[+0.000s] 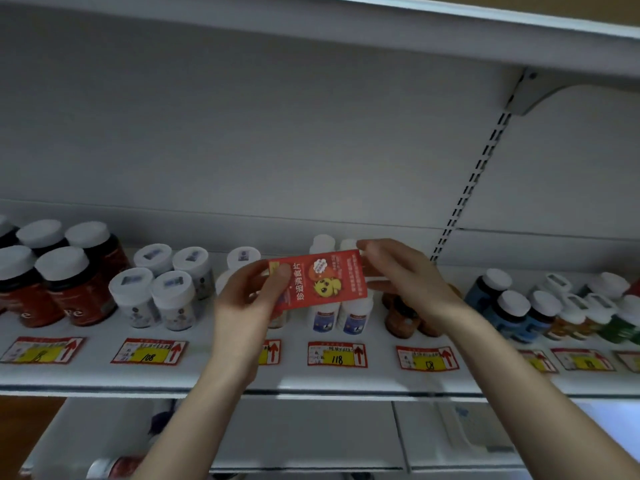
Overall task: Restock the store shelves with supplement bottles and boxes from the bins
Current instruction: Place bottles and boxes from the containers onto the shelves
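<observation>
A flat red box (320, 278) with a yellow cartoon chick and white Chinese lettering is held sideways in front of the shelf's middle. My left hand (249, 299) pinches its left end, thumb on the front face. My right hand (405, 275) holds its right end between fingers and thumb. Behind the box stand white bottles with blue labels (341, 317) on the white shelf (311, 379).
Dark bottles with red labels (52, 285) and white-capped jars (162, 292) fill the shelf's left. Brown bottles (401, 317), then blue, orange and green ones (540, 313), stand on the right. Red and yellow price tags (337, 355) line the front edge. A lower shelf shows below.
</observation>
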The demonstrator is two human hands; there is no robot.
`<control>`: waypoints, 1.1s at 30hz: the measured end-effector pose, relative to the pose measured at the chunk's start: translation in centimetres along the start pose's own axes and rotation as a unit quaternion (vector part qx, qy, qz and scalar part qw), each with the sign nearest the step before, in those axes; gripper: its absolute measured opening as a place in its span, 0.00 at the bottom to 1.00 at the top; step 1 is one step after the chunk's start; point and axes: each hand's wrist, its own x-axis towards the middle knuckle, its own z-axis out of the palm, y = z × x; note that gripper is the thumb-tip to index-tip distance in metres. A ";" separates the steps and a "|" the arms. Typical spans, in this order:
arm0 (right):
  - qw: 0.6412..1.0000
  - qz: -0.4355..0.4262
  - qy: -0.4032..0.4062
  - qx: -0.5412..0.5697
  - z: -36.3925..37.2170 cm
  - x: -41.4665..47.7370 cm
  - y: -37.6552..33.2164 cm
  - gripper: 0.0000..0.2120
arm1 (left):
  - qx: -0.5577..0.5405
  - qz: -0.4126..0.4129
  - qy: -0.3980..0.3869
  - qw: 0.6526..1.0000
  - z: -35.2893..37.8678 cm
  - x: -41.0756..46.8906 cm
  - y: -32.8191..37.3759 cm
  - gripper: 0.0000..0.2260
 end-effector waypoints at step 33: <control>0.980 0.025 0.166 -0.111 -30.4 -24.7 4.6 0.10 | -0.016 -0.022 -0.398 0.917 32.3 -19.2 -3.2 0.18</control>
